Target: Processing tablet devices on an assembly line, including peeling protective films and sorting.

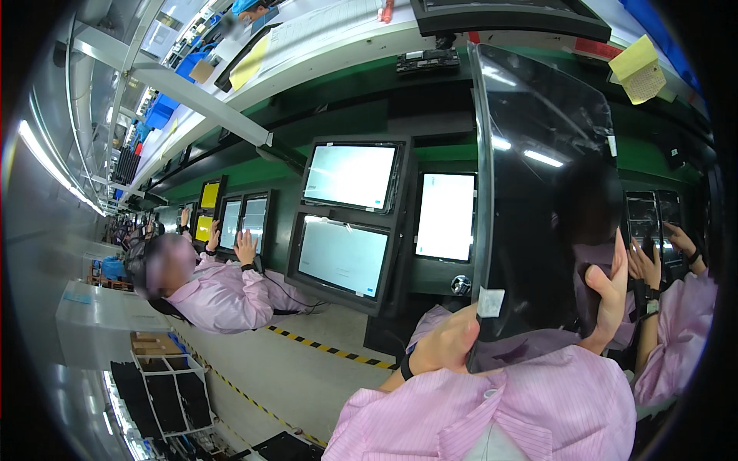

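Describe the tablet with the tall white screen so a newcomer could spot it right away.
Find the large glossy dark panel held between the left hand and right hand. Just left of it lies the white-lit tablet. Its screen is taller than wide in this picture, while the two lit screens farther left are wider than tall and share one black frame.

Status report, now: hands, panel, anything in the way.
Left hand and right hand holding opposite sides of dark panel. Panel raised, glossy face reflecting lights. Panel itself hides part of green bench; lit screen just left of panel.
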Action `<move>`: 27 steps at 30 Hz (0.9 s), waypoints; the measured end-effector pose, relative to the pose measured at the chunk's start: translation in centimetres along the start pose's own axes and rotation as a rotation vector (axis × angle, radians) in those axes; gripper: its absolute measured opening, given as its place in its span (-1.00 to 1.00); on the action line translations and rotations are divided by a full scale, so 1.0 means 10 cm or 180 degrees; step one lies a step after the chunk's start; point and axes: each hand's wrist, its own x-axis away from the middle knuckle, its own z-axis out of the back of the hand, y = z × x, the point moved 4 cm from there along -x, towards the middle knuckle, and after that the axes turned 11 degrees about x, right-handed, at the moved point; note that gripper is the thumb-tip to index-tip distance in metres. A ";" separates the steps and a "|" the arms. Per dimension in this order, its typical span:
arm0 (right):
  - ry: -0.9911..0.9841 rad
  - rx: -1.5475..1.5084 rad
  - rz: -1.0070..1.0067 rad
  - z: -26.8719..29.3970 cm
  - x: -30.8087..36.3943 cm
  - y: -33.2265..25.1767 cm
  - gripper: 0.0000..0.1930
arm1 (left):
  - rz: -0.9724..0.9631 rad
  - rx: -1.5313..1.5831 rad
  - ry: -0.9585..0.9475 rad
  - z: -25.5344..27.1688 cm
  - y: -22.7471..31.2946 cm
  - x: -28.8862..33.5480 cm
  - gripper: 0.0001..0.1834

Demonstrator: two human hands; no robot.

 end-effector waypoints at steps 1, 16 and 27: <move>-0.0013 -0.0008 -0.0004 -0.02 0.02 -0.02 -0.15 | 0.0107 0.0022 0.0106 0.04 0.00 0.01 -0.08; 0.0148 0.0094 -0.0038 -0.11 -0.03 -0.05 -0.20 | 0.1669 0.0774 0.1315 0.31 -0.15 -0.10 -0.18; -0.0734 0.0292 0.0421 0.06 -0.06 0.44 -0.58 | 0.0901 0.0865 0.0736 0.64 -0.68 -0.99 -0.44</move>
